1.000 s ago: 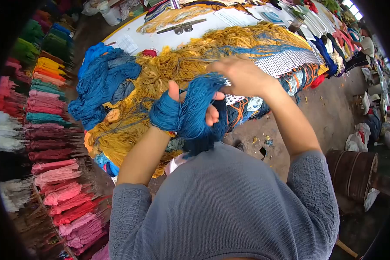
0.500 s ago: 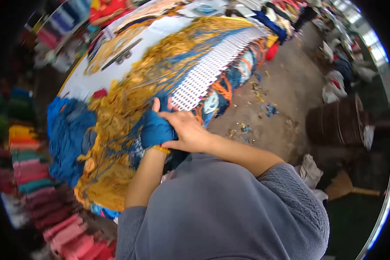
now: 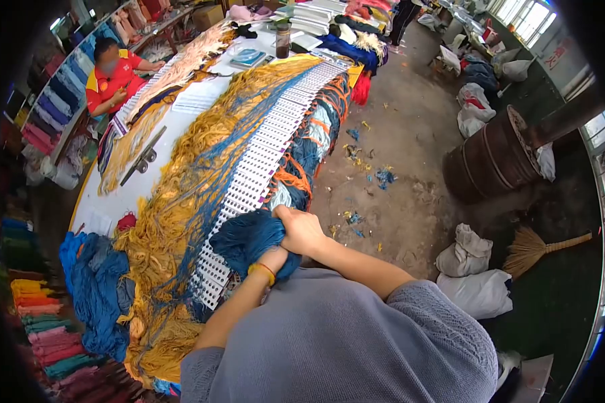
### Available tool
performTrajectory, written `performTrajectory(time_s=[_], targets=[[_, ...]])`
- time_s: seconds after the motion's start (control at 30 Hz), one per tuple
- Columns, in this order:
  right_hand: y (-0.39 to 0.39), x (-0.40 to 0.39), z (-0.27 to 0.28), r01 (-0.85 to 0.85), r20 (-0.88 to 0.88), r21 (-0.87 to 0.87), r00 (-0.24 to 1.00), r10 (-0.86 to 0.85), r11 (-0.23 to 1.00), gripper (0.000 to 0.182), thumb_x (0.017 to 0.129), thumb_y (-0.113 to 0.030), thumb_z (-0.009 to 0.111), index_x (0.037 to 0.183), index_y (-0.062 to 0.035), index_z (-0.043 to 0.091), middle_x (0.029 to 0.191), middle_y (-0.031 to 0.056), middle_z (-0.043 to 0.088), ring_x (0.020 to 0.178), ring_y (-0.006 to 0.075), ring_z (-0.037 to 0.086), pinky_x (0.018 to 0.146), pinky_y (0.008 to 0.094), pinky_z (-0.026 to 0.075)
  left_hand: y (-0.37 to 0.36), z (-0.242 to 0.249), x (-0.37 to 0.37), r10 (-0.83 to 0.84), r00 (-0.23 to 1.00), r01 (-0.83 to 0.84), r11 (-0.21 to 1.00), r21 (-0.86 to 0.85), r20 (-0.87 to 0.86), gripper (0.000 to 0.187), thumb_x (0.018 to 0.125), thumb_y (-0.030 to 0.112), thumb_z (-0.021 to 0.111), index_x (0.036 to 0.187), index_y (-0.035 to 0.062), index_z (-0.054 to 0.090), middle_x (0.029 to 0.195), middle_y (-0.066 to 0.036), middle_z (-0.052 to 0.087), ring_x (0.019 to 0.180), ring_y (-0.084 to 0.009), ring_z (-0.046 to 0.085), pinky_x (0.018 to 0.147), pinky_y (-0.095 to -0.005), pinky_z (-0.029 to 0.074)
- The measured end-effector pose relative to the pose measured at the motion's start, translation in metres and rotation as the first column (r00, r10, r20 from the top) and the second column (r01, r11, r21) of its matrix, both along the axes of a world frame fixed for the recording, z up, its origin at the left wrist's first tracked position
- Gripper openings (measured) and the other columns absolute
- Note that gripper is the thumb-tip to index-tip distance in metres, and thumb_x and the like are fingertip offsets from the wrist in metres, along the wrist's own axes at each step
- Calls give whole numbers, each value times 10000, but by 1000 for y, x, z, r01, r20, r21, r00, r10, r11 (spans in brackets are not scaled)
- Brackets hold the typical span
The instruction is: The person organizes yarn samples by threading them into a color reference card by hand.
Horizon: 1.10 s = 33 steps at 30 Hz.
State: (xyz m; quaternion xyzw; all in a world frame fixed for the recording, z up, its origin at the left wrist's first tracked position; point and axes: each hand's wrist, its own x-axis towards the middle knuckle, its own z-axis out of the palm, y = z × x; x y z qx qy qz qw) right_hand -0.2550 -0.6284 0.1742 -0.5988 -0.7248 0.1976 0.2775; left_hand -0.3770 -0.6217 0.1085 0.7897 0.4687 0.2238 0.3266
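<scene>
A bundle of dark blue yarn (image 3: 238, 236) is held close to my body at the table's near edge. My right hand (image 3: 300, 230) grips its right side with curled fingers. My left hand (image 3: 273, 258), above a yellow wrist band, is wrapped in the yarn, its fingers mostly hidden. Beside the bundle runs a long strip of white perforated cards (image 3: 257, 160). Blue strands and a thick mass of mustard yarn (image 3: 175, 208) lie left of the cards; dark, orange and pale blue yarn (image 3: 307, 151) hangs along their right side.
Blue yarn (image 3: 99, 289) lies at the table's left end, near a dark metal bar (image 3: 143, 158). A co-worker in red (image 3: 117, 80) sits across the table. At right are a rusty barrel (image 3: 491, 158), white sacks (image 3: 474, 292) and a broom (image 3: 538, 248). Yarn scraps litter the floor.
The view has shifted, showing more of the room. The blue bundle and both hands now sit lower in view, right of the card strip. The right hand has closed on the bundle's side.
</scene>
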Motion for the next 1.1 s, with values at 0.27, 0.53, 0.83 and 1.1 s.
performTrajectory(time_s=[0.27,0.53,0.83,1.1], targets=[[0,21,-20,63,-10,-254,998,-68,965,393,592,-26,524,971,-101,453,829,160,599,821,379,557,661,453,436,-10,-72,10,-333,893,265,933,-244,-301,218,807,106,418,910,23,591,910,-215,599,775,-338,601,668,-430,476],[10,35,-104,-26,-362,-555,907,-213,831,311,655,-182,606,936,-49,613,944,196,607,907,283,580,781,341,446,-31,52,17,-253,859,356,920,163,-445,160,675,176,568,698,23,526,674,-137,564,619,-308,586,547,-382,489],[52,0,-14,-205,-696,-520,665,-271,829,245,647,-18,540,890,-33,564,800,40,573,721,113,522,618,254,430,-4,117,-11,720,270,-122,684,-719,639,192,730,94,508,879,1,585,811,-41,575,708,-137,566,633,-262,476],[0,-13,45,-285,-152,448,909,387,847,760,541,-285,752,1171,-57,395,1194,165,424,1064,337,427,894,392,321,17,140,-64,587,-126,265,797,-543,799,482,860,385,303,1166,53,471,1157,-117,508,1070,-273,484,932,-420,374]])
